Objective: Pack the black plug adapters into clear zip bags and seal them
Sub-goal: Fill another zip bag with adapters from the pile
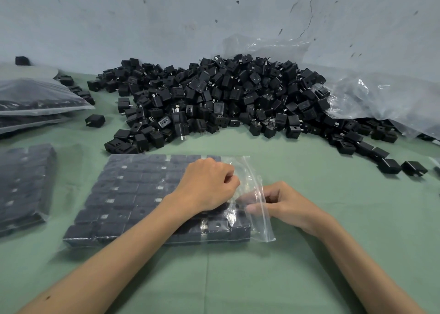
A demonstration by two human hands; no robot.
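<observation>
Both bare forearms reach in from the near edge over the green table cover (pixel 238 278). Knuckles up, the left hand (pixel 209 185) rests on the zip bag (pixel 133 194), its fingers curled tight at the loose film of the bag's mouth. The right hand (pixel 285 206) lies just beside it, thumb and curled fingers pinching that same clear flap, the thumb showing through the plastic. Lying flat in the middle of the table, the bag is packed with black plug adapters in neat rows, its mouth to the right. Beyond it sits a loose pile of adapters (pixel 214 99); filled bags (pixel 23 182) lie to the left.
</observation>
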